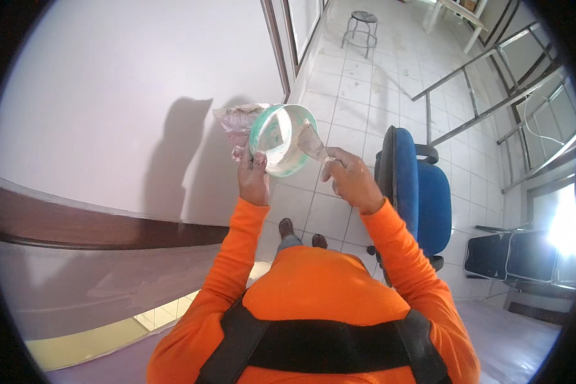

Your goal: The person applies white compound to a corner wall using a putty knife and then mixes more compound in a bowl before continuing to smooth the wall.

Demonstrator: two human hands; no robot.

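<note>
Green and probably light, best supported from below, the plastic tub (257, 133) is being held beside the wall (109, 96) by the half-curled left hand (255, 182), while a stiff-looking putty knife (311, 143) is being gripped by its handle in the tightly curled right hand (354, 181).

We saw a smeared, smooth-walled plastic tub (294, 159) at twelve o'clock and a dull, crusted metal scraper (312, 142) at one.

Bright room; blown-out glare (569, 224) far right; doubled shadow (179, 150) on white wall (115, 77); fisheye bows straight edges, rim vignetted black.
</note>
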